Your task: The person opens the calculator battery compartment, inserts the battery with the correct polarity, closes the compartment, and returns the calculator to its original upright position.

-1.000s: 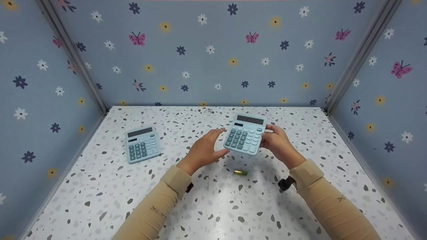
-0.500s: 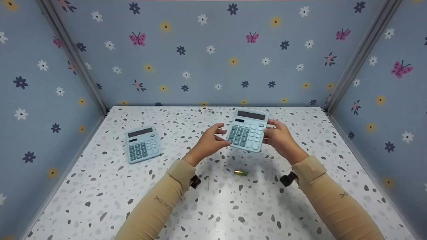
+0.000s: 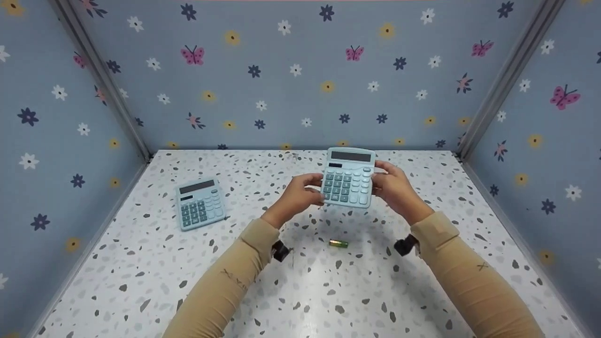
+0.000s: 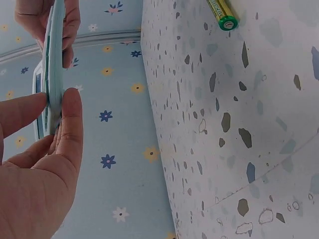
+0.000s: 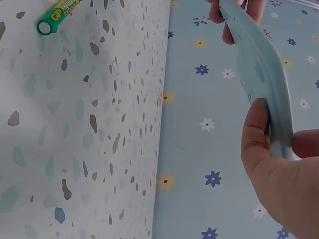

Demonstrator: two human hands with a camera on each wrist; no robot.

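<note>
Hold the raised calculator point(image 3: 348, 178), likely light, stiff and slick, by left and right edges (pinched by left grip point(image 3: 295, 196) and right grip point(image 3: 397, 190)).

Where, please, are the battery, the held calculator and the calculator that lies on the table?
Battery point(image 5: 60, 14): right wrist view, on the printed side of its casing.
Held calculator point(image 3: 348, 178): head view, on its keypad.
Lying calculator point(image 3: 201, 205): head view, on its keypad.

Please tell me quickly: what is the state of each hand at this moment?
Left hand: pinching the raised calculator by its left edge.
Right hand: holding the same calculator by its right edge.
</note>
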